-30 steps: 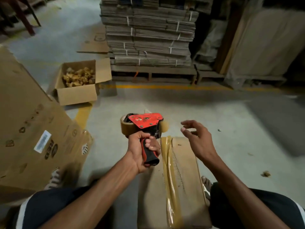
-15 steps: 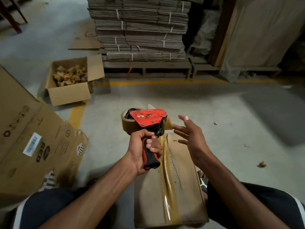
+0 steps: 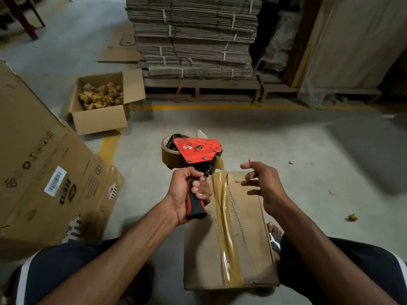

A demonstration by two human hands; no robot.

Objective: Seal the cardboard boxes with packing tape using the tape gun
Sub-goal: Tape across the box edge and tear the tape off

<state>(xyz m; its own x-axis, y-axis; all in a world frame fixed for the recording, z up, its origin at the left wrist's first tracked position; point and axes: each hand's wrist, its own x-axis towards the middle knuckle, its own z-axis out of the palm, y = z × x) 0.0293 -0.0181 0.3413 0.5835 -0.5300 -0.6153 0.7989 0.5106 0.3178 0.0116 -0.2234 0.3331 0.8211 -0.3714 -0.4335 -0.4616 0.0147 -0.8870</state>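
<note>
Grip status: my left hand (image 3: 187, 192) is wrapped around the black-and-red handle of the tape gun (image 3: 196, 158), fingers curled tight on it; the gun's red side plate faces up toward me, and the brown tape roll (image 3: 170, 158) sits on its far-left side, beyond my knuckles. My right hand (image 3: 262, 183) hovers just right of the gun, fingers spread and loosely bent, gripping nothing; it hangs above the far right corner of the cardboard box (image 3: 251, 238), and I cannot tell whether any fingertip touches the cardboard.

Position of the work: the box lies on the floor (image 3: 286, 146) between my knees, directly beneath and toward me from both hands; a strip of brown packing tape (image 3: 226, 238) runs lengthwise along its top, from the near edge to the far edge; at the far edge the tape rises off the box and joins the front of the gun, just right of my left hand; the laid strip shows a raised wrinkle along its length.

Surroundings: left of my left hand, a large flattened carton (image 3: 39, 172) with a barcode label leans at a tilt; beyond it, well away from the hand, an open box (image 3: 99, 119) of crumpled brown scraps stands on the floor; farther ahead of both hands, a strapped stack of flat cardboard (image 3: 193, 36) rests on a pallet.
</note>
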